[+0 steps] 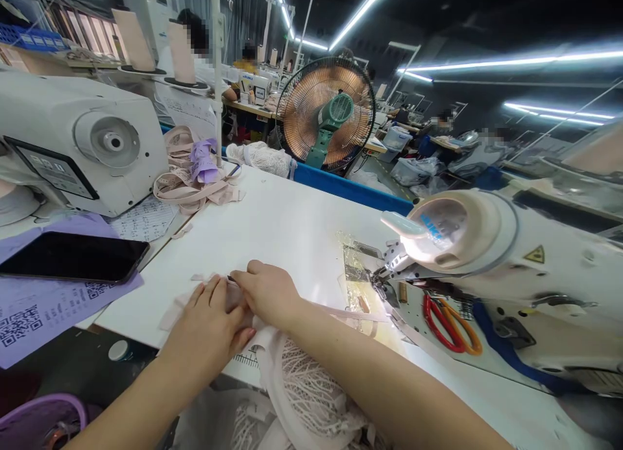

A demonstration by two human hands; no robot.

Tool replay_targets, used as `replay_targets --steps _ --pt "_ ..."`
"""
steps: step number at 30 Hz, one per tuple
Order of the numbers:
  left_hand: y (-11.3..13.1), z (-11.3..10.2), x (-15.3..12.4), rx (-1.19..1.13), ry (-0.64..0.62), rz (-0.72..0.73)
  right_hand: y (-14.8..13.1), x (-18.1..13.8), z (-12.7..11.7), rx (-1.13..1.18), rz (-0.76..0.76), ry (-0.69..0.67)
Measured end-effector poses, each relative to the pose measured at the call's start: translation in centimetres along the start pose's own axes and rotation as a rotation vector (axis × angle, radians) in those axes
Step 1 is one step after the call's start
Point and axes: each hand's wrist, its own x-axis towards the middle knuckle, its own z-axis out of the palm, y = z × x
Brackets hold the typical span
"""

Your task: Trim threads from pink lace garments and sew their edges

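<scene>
My left hand (pixel 207 330) and my right hand (pixel 269 293) meet on a pale pink lace garment piece (pixel 302 391) at the near edge of the white sewing table (pixel 272 223). The left hand's fingers are curled over the fabric and pinch it. My right hand is closed in a fist on the same fabric, just right of the left one. A thin pink strap (pixel 350 315) runs from under the right wrist towards the needle area (pixel 377 284) of the sewing machine (pixel 496 255) on the right.
Red and orange scissors (pixel 450 323) lie on the machine bed. A black phone (pixel 73 256) rests on purple paper at left, beside another white machine (pixel 82 145). A pile of pink straps (pixel 195 177) and a standing fan (pixel 326 112) sit further back. Other people work at distant tables.
</scene>
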Motion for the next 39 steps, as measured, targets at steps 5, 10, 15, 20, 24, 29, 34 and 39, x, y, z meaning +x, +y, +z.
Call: replay_targets --steps 5,10,15,20,24,29,34,39 --pt "0.0 0.0 0.0 0.007 0.031 0.019 0.1 0.2 -0.2 -0.011 -0.034 -0.031" --pt "-0.2 0.0 0.1 0.005 0.034 0.038 0.6 -0.3 -0.8 -0.029 -0.075 -0.067" --pt "-0.2 -0.1 0.3 0.041 0.025 0.047 1.3 -1.4 -1.3 -0.052 -0.077 -0.096" --pt "-0.1 -0.4 0.5 0.079 0.009 0.043 1.8 -2.2 -1.5 -0.066 -0.08 -0.103" --pt "-0.1 -0.2 0.5 0.066 0.018 0.05 2.2 -3.4 -1.9 -0.082 -0.066 -0.111" --pt "-0.2 0.1 0.2 0.009 0.0 0.032 2.7 -4.3 -2.3 -0.078 -0.024 -0.095" --pt "-0.4 0.1 0.2 0.071 0.016 0.074 2.4 -3.1 -1.3 -0.012 -0.042 -0.021" --pt "-0.5 0.0 0.4 0.143 0.033 0.11 2.1 -2.0 -0.6 0.013 -0.043 -0.035"
